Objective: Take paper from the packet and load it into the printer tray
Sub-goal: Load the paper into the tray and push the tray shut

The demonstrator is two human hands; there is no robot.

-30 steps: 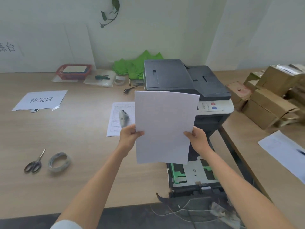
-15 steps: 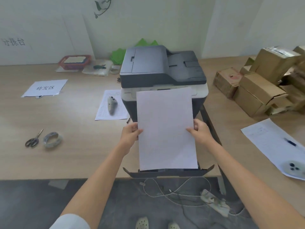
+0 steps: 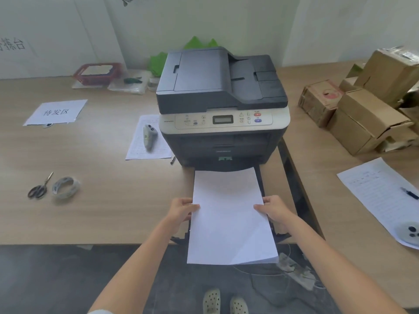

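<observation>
A thin stack of white paper (image 3: 229, 218) lies nearly flat over the pulled-out tray (image 3: 281, 236) of the dark grey printer (image 3: 221, 91). The far edge of the stack reaches the printer's front opening, and its near edge hangs past the tray front. My left hand (image 3: 182, 211) grips the stack's left edge. My right hand (image 3: 273, 210) grips its right edge. The paper hides most of the tray. No paper packet is in view.
Scissors (image 3: 38, 189) and a tape roll (image 3: 65, 185) lie at the left. A printed sheet with a small device (image 3: 149, 134) sits beside the printer. Cardboard boxes (image 3: 362, 109) are stacked on the right table. A power strip and cables (image 3: 294, 271) are on the floor.
The paper, held upright in front of the printer before, has been lowered and tilted flat over the tray. Both hands moved down with it.
</observation>
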